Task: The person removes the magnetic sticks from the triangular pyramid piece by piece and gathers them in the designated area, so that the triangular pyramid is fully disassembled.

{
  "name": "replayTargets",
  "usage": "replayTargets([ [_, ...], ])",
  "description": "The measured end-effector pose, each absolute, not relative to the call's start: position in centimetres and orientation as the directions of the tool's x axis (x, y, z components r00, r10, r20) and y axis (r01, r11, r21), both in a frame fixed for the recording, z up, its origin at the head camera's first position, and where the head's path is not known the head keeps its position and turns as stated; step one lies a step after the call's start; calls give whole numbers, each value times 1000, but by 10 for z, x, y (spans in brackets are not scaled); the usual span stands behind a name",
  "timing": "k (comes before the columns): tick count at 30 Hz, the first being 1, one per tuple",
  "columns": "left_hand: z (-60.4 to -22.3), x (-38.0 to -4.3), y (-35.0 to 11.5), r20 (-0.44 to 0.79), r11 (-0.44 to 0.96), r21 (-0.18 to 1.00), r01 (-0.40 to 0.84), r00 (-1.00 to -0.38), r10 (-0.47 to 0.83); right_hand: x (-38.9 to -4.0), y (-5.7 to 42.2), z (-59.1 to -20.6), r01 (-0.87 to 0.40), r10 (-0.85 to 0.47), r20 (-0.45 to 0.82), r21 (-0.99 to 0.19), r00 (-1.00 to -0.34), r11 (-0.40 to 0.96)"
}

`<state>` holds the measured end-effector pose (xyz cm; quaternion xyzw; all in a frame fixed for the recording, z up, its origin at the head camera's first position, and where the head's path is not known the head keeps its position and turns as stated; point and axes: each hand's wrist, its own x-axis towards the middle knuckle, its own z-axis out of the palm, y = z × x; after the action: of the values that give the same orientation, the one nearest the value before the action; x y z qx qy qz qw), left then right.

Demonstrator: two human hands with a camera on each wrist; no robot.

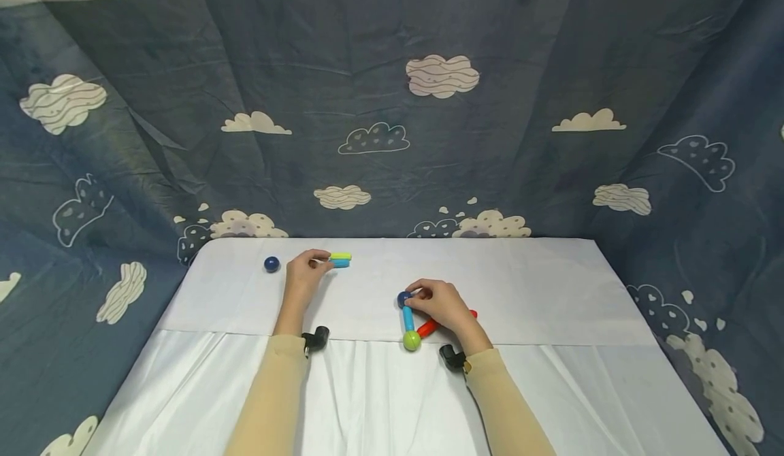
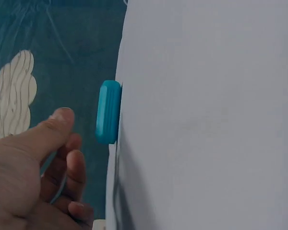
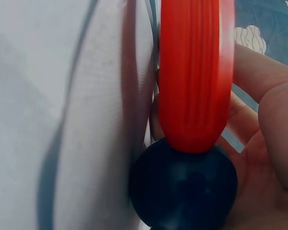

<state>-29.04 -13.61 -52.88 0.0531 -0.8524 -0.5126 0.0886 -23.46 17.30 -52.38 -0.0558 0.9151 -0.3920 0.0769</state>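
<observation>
My left hand (image 1: pixel 304 273) is at the left back of the table, thumb and fingers apart, beside a light-blue stick (image 2: pixel 108 112). A yellow-green stick (image 1: pixel 341 256) lies alongside that one. Thumb and fingers of my right hand (image 1: pixel 446 304) pinch a dark-blue ball (image 1: pixel 403 298). From this ball a second light-blue stick (image 1: pixel 408 318) runs to a green ball (image 1: pixel 412 340), where a red stick (image 1: pixel 427 328) also joins. Under the right hand, the right wrist view shows a red stick (image 3: pixel 194 72) meeting another dark-blue ball (image 3: pixel 182 184), which the hand hides in the head view.
A loose dark-blue ball (image 1: pixel 272 264) sits left of the left hand. A red end (image 1: pixel 474 314) shows past the right hand. White cloth (image 1: pixel 539 292) covers the table, and a dark curtain with clouds (image 1: pixel 367 88) hangs behind and at both sides.
</observation>
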Motion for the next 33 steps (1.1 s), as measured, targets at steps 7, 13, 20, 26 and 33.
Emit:
replayTargets([
  [7, -517, -269, -111, 145, 484, 873, 68, -982, -123, -234, 177, -521, -36, -166, -108, -728, -980, 684],
  [13, -519, -250, -89, 143, 479, 868, 131, -990, 12, -234, 184, -517, -35, -185, -137, -709, -973, 704],
  [20, -532, -235, -63, 99, 429, 891, 150, -985, 138, -235, 188, -517, -15, -202, -193, -686, -960, 728],
  [26, -540, -230, -51, 56, 443, 882, 158, -970, 235, -232, 184, -515, -35, -227, -186, -696, -956, 717],
  [33, -542, -226, -46, 30, 479, 858, 185, -949, 313, -231, 179, -513, -66, -262, -179, -696, -949, 715],
])
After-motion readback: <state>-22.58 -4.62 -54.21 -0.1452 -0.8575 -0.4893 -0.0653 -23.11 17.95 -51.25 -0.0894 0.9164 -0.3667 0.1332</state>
